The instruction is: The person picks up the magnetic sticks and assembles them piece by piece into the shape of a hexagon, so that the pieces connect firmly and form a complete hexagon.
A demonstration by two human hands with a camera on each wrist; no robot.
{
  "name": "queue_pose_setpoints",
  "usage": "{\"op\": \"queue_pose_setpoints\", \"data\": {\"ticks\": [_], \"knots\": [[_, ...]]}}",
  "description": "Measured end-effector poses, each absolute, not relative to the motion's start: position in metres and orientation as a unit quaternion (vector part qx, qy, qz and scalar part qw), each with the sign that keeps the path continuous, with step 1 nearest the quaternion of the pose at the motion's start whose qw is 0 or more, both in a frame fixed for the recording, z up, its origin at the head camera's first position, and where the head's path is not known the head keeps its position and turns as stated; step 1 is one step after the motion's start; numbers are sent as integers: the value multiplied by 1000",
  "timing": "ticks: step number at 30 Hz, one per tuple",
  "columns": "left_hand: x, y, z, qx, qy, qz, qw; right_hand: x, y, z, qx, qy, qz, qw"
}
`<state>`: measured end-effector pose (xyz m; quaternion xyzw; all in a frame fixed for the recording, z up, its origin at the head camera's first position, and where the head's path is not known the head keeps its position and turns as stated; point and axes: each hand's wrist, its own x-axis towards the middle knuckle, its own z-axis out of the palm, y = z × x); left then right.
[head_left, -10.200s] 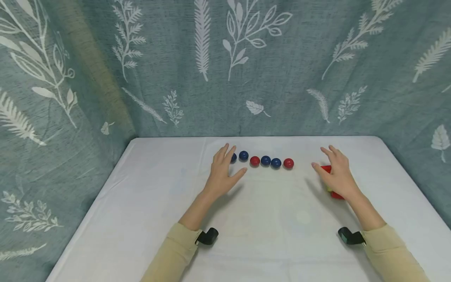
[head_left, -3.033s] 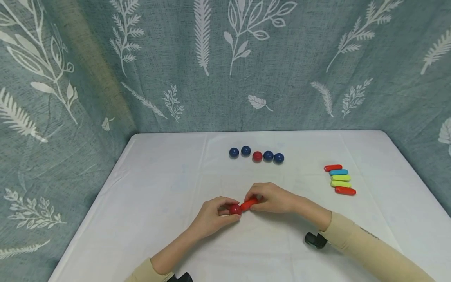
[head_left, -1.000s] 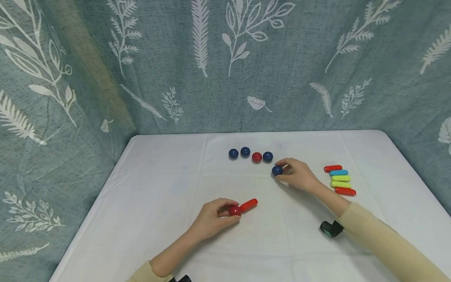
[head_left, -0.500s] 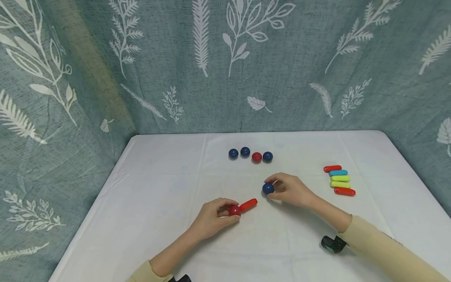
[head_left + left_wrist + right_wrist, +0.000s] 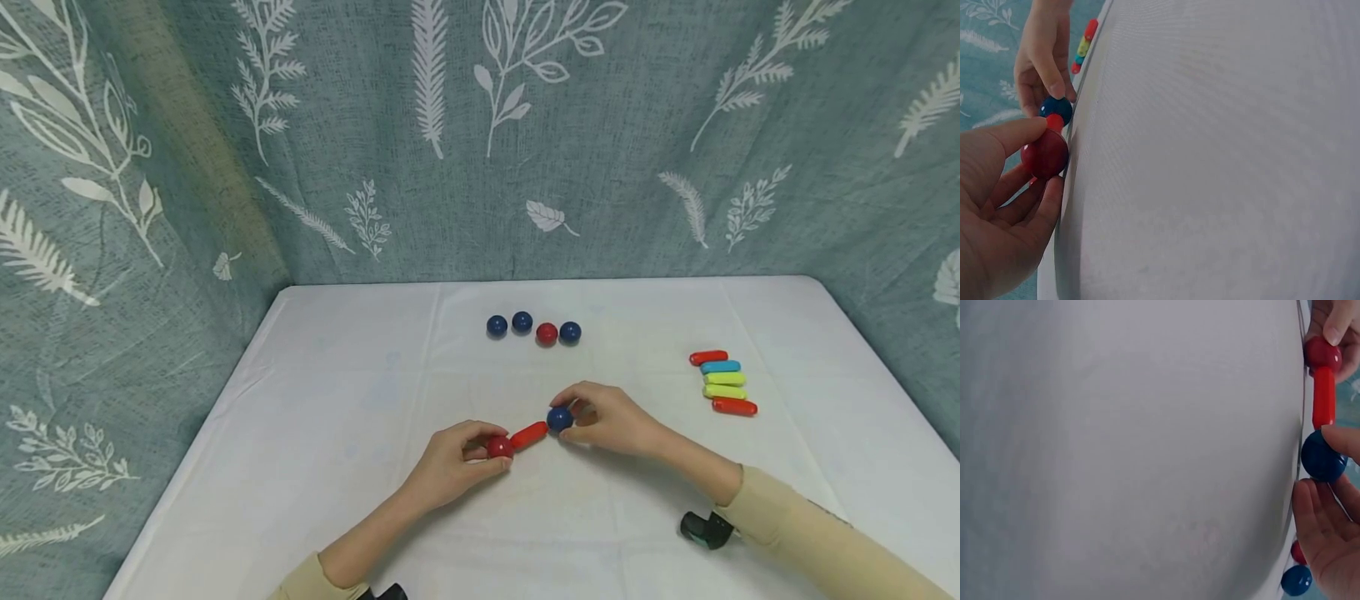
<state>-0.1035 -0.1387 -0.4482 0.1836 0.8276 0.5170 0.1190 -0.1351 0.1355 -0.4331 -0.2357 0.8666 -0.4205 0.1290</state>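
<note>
Head view: a red ball [image 5: 500,447] is pinched between the thumb and fingers of the left hand [image 5: 453,458], and a blue ball [image 5: 560,418] is pinched in the same way by the right hand [image 5: 611,419]. Between the two balls a red stick [image 5: 529,436] is set slantwise, its ends met by one ball each; in the right wrist view it is seen touching both, and it is gripped by neither hand.

Beyond the hands, toward the far edge of the white table [image 5: 360,400], a loose row is formed by two blue balls [image 5: 522,322], a second red ball [image 5: 547,334] and one more blue ball, the last two placed close together. To the right, five sticks are laid side by side: red, blue [image 5: 721,367], two yellow [image 5: 725,378] and red.

Both forearms are covered by beige sleeves [image 5: 817,525], and a small black device [image 5: 707,530] is worn at each wrist. The table is backed by a grey-green curtain [image 5: 337,125] patterned with white leaves.
</note>
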Motion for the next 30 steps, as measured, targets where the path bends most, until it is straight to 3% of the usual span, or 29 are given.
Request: {"op": "queue_pose_setpoints", "data": {"ticks": [14,30], "knots": [[-119,-110,-438,248,868,427,56,-134,136,-433,-239,862,-429,124],[-133,-71,-434,244,899,359,65,-135,161,-427,-217,879,-414,93]]}}
